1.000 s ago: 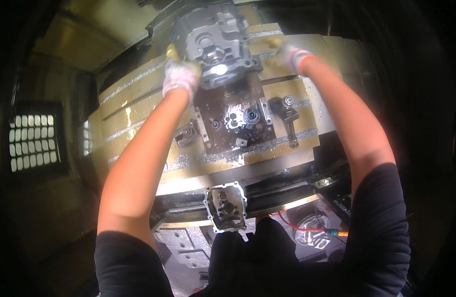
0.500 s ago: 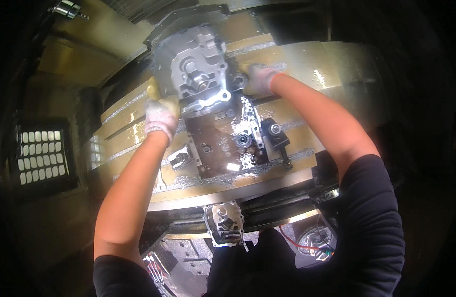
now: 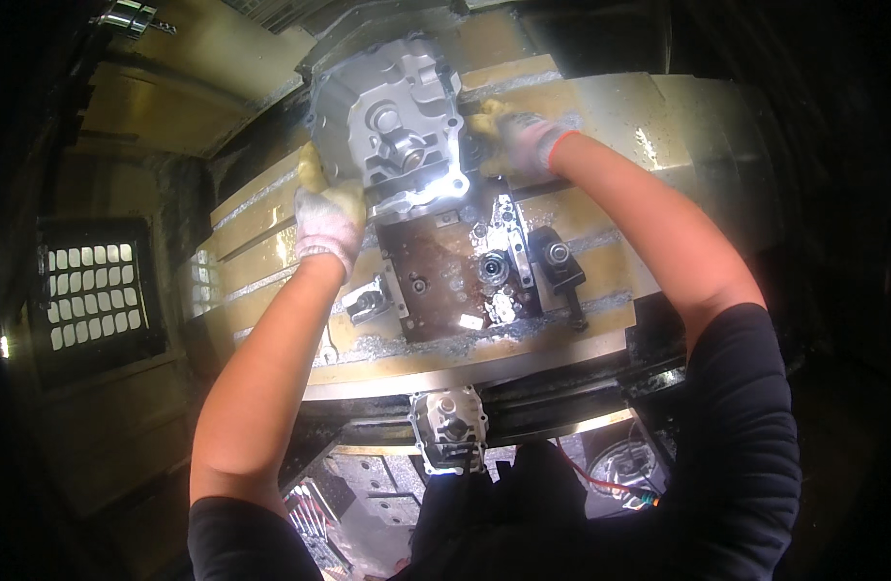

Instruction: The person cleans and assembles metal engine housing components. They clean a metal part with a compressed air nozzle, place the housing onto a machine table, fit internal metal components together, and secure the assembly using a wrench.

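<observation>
A grey cast metal housing (image 3: 392, 126) stands at the far middle of a slotted machine table (image 3: 600, 281), over the back of a brown fixture plate (image 3: 445, 290). My left hand (image 3: 329, 218), in a white glove with yellowish fingers, is closed on the housing's lower left edge. My right hand (image 3: 528, 138), gloved alike, is just off the housing's right side. Its bent fingers are apart near that edge, with nothing visible between them. Beneath them is a dark fitting, too dim to make out.
A black clamp (image 3: 558, 261) is right of the plate, and a smaller clamp (image 3: 368, 302) left of it. A wrench (image 3: 327, 347) lies among metal chips near the front edge. Another housing (image 3: 449, 426) sits below that edge. A tool spindle (image 3: 126, 17) hangs at upper left.
The whole view has shifted, moving the scene slightly right. My right hand has risen a little away from the dark fitting. My left hand keeps its place on the housing.
</observation>
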Demonstrator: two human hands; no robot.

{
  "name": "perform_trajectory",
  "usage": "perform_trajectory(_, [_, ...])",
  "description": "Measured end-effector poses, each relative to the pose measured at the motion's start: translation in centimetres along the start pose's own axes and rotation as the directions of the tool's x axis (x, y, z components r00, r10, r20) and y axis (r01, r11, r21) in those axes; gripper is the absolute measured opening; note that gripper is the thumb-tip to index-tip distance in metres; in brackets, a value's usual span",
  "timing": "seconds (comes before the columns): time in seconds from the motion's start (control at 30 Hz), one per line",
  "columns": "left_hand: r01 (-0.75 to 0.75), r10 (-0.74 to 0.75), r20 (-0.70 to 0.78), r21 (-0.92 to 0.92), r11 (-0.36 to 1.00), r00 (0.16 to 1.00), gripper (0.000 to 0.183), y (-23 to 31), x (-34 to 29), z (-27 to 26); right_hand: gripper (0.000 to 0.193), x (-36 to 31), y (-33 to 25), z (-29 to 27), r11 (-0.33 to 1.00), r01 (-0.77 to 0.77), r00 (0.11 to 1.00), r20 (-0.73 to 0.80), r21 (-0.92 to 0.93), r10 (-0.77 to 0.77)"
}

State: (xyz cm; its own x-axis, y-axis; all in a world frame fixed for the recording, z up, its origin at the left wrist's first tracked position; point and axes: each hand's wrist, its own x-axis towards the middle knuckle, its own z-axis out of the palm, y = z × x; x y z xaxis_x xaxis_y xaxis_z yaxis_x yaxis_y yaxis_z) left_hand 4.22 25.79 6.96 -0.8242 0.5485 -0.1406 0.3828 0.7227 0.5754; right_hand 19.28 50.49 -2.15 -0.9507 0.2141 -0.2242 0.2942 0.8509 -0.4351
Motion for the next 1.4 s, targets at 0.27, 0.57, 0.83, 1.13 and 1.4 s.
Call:
perform_trajectory(0.27, [0.101,-0.093,0.040,-0.516,0.851,0.995,0.039,0.8,-0.4,-0.1,0.049,0.0,-2.1,0.9,0.976,-0.152,0.985,-0.055,0.153,0.162])
perform_trajectory(0.57, [-0.271,0.253,0.102,0.450,0.851,0.962,0.042,-0.5,0.0,-0.1,0.042,1.4,-5.6,1.9,0.880,-0.461,0.886,0.003,0.113,0.464])
perform_trajectory(0.83, [-0.179,0.185,0.022,0.391,0.903,0.982,0.045,-8.1,5.8,6.0,0.045,-4.1,-12.2,-9.3,0.896,-0.141,0.727,-0.570,0.420,0.382])
perform_trajectory(1.13, [-0.161,0.199,0.106,-0.291,0.943,0.974,0.072,-4.7,2.4,-4.3,0.057,-2.0,-20.0,-4.2,0.897,-0.149,0.901,-0.430,-0.417,-0.050])
perform_trajectory(1.4, [-0.490,0.351,0.391,0.351,0.798,0.851,0.072,-15.7,5.2,-4.1,0.052,-1.4,-18.9,-3.4,0.905,-0.158,0.893,-0.448,-0.396,-0.040])
